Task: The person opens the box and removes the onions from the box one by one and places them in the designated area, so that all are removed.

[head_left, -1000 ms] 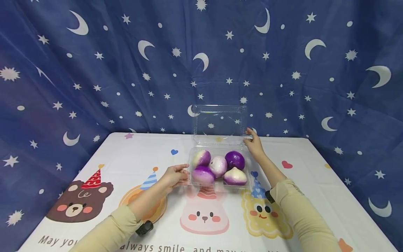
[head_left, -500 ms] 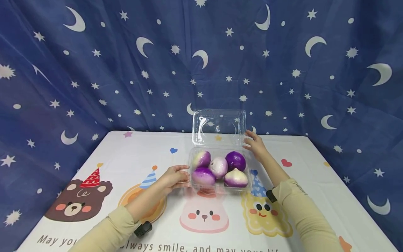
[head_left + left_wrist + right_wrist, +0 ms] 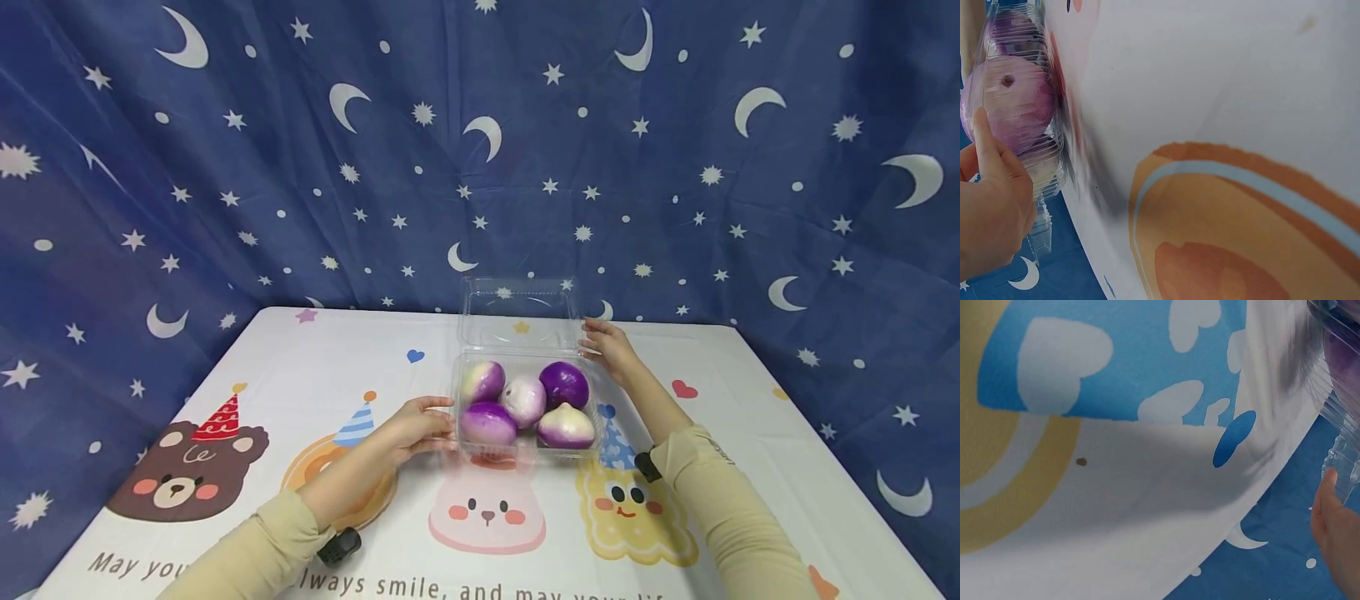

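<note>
A clear plastic clamshell box stands on the table with its lid raised at the back. Inside lie several purple-and-white onions, one of them pale side up. My left hand touches the box's left wall, fingers extended; the left wrist view has its index finger straight against the plastic beside an onion. At the lid's right edge is my right hand, its fingers loosely extended. In the right wrist view a fingertip meets the lid edge.
The white tablecloth carries printed cartoon animals, hearts and lettering. Behind the table's far edge hangs a dark blue curtain with moons and stars. Black wrist devices sit at both sleeves.
The lid's top edge has sunk lower as it leans farther back, and my right hand has come down slightly beside it. My left hand stays at the box's left side.
</note>
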### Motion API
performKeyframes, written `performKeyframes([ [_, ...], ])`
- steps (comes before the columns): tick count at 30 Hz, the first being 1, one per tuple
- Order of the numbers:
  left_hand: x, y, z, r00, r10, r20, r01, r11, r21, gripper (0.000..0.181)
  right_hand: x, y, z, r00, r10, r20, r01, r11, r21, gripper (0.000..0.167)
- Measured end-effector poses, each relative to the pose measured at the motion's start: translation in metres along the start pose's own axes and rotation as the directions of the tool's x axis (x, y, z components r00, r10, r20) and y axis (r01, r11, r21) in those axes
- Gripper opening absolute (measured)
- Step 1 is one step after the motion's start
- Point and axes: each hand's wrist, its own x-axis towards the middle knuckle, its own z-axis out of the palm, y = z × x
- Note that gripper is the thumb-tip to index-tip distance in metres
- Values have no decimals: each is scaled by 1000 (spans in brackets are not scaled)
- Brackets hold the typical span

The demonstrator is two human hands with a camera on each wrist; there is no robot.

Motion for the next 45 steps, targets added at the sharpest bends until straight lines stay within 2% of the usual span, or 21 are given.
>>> performKeyframes([
  [3, 1, 0, 0, 1000, -14, 9, 14, 1000, -3, 51, 9, 10, -5, 1000, 24, -17, -24, 1000, 7, 50],
  [5, 2, -2, 0, 1000, -24, 15, 24, 1000, -4, 51, 24, 29, -15, 1000, 23, -13, -23, 1000, 8, 51],
  [6, 2, -2, 0, 999, -29, 16, 29, 1000, -5, 51, 30, 38, -18, 1000, 13, 4, -13, 999, 41, 50],
  [9, 3, -4, 0, 999, -30, 17, 30, 1000, -9, 50, 75, 89, -46, 999, -25, 24, 23, 995, 99, 50],
  [10, 3, -4, 0, 999, -29, 18, 29, 1000, -9, 50, 91, 107, -57, 996, -65, 56, 57, 988, 141, 49],
  [13, 4, -5, 0, 999, -30, 22, 30, 999, -11, 49, 121, 137, -73, 996, -75, 52, 65, 983, 173, 46],
  [15, 5, -5, 0, 999, -26, 26, 27, 1000, -12, 48, 107, 124, -63, 997, -60, 40, 55, 990, 127, 50],
  [17, 7, -5, -1, 999, -21, 25, 22, 1000, -13, 47, 80, 96, -45, 1000, -6, -3, 6, 998, 61, 53],
  [20, 8, -4, -2, 1000, -16, 12, 16, 1000, -10, 45, 49, 64, -26, 1000, 17, -17, -16, 1000, 5, 57],
  [23, 7, -2, -3, 1000, -20, 2, 20, 1000, -10, 43, 64, 79, -39, 999, -24, 28, 22, 996, 83, 53],
  [26, 7, -1, -3, 1000, -17, 8, 17, 1000, -11, 44, 99, 115, -64, 996, -65, 61, 56, 990, 133, 48],
  [27, 6, -1, -3, 1000, -17, 11, 17, 1000, -14, 44, 112, 128, -72, 995, -76, 65, 67, 988, 137, 46],
  [29, 5, -1, -4, 1000, -12, 15, 12, 1000, -18, 45, 121, 135, -75, 998, -46, 38, 42, 995, 94, 48],
  [31, 5, -1, -4, 1000, -11, 22, 11, 1000, -22, 46, 126, 140, -77, 997, -74, 32, 71, 994, 86, 47],
  [32, 4, -1, -5, 1000, -9, 25, 9, 1000, -24, 47, 119, 134, -73, 998, -58, 19, 57, 996, 65, 49],
  [33, 4, -2, -5, 1000, -9, 27, 10, 1000, -25, 47, 115, 132, -73, 996, -81, 29, 79, 995, 61, 50],
  [35, 3, -2, -4, 1000, -7, 31, 8, 1000, -28, 47, 90, 108, -58, 998, -66, -7, 66, 998, -7, 50],
  [39, 3, -3, -3, 1000, 1, 31, 0, 999, -32, 47, 27, 48, -21, 995, -68, -79, 52, 982, -184, 49],
  [40, 3, -3, -3, 1000, 0, 31, 1, 999, -32, 48, 9, 29, -9, 993, -51, -105, 26, 973, -229, 49],
  [42, 2, -3, -3, 1000, -4, 29, 5, 1000, -29, 48, -3, 19, -2, 987, -102, -121, 64, 956, -286, 46],
  [45, 2, -3, -4, 999, -6, 33, 7, 1000, -22, 49, -9, 14, 1, 976, -182, -123, 129, 927, -351, 43],
])
